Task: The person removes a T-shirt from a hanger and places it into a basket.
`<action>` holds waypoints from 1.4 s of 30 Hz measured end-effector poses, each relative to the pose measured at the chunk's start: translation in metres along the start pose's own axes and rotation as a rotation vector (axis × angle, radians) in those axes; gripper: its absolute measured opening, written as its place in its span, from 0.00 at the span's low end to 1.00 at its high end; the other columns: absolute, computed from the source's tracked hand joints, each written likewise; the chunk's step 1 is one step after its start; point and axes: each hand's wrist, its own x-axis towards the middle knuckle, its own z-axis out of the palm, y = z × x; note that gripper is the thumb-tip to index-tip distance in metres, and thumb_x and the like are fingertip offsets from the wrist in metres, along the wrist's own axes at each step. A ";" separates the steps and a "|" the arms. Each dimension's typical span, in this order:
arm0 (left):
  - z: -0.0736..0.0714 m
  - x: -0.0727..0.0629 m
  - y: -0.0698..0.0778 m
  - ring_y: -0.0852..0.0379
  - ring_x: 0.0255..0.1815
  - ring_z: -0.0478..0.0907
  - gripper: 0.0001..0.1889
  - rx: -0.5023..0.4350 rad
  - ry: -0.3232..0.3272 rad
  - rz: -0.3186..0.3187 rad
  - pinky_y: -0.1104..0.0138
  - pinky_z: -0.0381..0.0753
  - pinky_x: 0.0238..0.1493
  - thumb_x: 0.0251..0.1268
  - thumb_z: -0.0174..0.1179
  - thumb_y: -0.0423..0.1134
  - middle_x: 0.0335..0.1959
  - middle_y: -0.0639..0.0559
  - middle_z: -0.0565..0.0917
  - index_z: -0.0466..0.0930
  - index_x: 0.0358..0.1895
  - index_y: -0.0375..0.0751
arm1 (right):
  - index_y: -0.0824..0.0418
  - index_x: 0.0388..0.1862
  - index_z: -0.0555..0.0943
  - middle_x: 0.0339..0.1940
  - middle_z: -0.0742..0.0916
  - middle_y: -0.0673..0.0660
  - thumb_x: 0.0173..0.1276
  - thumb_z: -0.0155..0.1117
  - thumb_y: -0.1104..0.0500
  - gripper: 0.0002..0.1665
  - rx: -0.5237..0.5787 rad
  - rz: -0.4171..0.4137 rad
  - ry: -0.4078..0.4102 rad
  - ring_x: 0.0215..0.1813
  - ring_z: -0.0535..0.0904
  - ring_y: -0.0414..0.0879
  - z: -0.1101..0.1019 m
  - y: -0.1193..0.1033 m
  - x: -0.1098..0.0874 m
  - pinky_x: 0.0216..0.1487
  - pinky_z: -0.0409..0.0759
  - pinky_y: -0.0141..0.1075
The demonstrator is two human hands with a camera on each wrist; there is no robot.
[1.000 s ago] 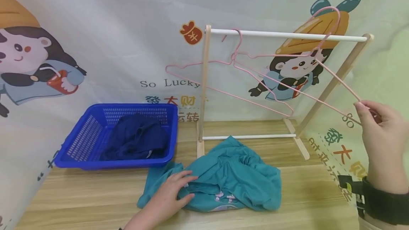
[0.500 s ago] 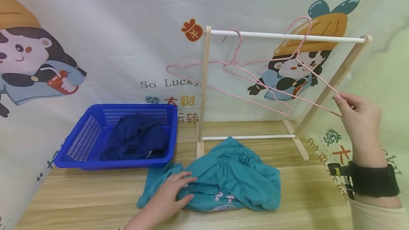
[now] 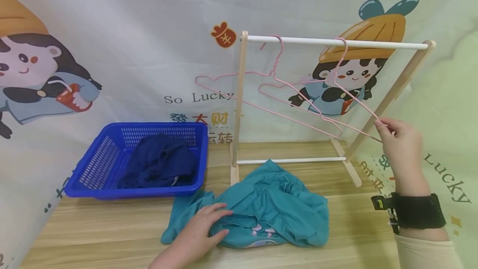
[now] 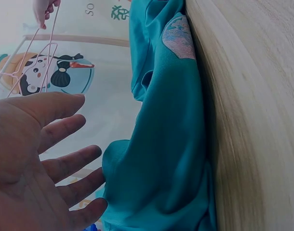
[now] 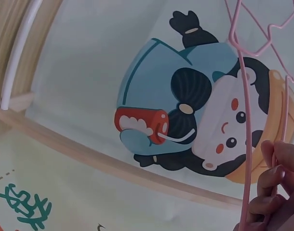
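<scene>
My right hand pinches the right end of a pink clothes hanger, whose hook lies at the white top bar of a small wooden rack. A second pink hanger hangs from the bar farther left, partly overlapping the held one. On the table, a crumpled teal garment with a printed patch lies in front of the rack. My left hand is over the garment's left part, fingers spread and holding nothing; in the left wrist view its fingertips are close against the teal cloth.
A blue plastic basket stands left of the rack, with a dark blue garment inside. Behind everything hangs a printed cloth backdrop. The wooden table extends along the front.
My right hand has moved left with the hanger, and its hook has come down from above the bar to bar level. The left hand and teal garment stay nearly still.
</scene>
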 end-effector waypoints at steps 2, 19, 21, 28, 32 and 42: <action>0.000 0.000 0.000 0.41 0.67 0.65 0.20 -0.001 -0.001 -0.001 0.42 0.67 0.61 0.63 0.61 0.46 0.65 0.47 0.71 0.76 0.59 0.54 | 0.66 0.52 0.81 0.37 0.78 0.59 0.73 0.51 0.47 0.25 0.000 -0.010 0.013 0.32 0.65 0.46 0.002 0.000 -0.001 0.24 0.63 0.32; 0.001 0.001 -0.001 0.42 0.68 0.64 0.21 0.009 -0.001 -0.003 0.42 0.67 0.62 0.63 0.61 0.47 0.65 0.47 0.71 0.75 0.60 0.54 | 0.62 0.61 0.75 0.53 0.81 0.67 0.74 0.48 0.52 0.23 -0.014 -0.074 0.036 0.54 0.73 0.60 0.005 -0.001 -0.011 0.50 0.67 0.49; 0.001 0.000 -0.001 0.42 0.68 0.64 0.21 0.017 0.004 0.001 0.42 0.67 0.62 0.63 0.61 0.47 0.65 0.47 0.71 0.75 0.60 0.54 | 0.61 0.63 0.74 0.59 0.79 0.66 0.73 0.49 0.53 0.24 -0.014 -0.085 0.053 0.62 0.70 0.63 0.005 -0.001 -0.015 0.61 0.60 0.56; 0.004 0.002 -0.002 0.43 0.68 0.64 0.23 0.033 0.017 0.017 0.43 0.66 0.63 0.63 0.61 0.47 0.65 0.48 0.71 0.74 0.61 0.55 | 0.64 0.61 0.75 0.65 0.75 0.62 0.67 0.57 0.59 0.23 0.044 -0.175 0.192 0.67 0.63 0.63 0.010 0.002 -0.034 0.68 0.52 0.57; 0.006 0.003 -0.002 0.42 0.70 0.61 0.26 0.030 0.020 0.017 0.42 0.64 0.64 0.62 0.62 0.47 0.67 0.47 0.69 0.71 0.64 0.55 | 0.65 0.56 0.78 0.62 0.77 0.62 0.65 0.59 0.62 0.20 0.097 -0.239 0.247 0.64 0.65 0.63 0.015 0.000 -0.050 0.65 0.57 0.56; 0.012 0.008 -0.002 0.38 0.72 0.55 0.30 0.062 -0.025 -0.002 0.35 0.58 0.63 0.61 0.62 0.48 0.71 0.46 0.64 0.68 0.67 0.53 | 0.68 0.51 0.79 0.55 0.79 0.66 0.59 0.65 0.68 0.19 0.112 -0.393 0.143 0.56 0.70 0.66 0.050 0.005 -0.093 0.55 0.64 0.59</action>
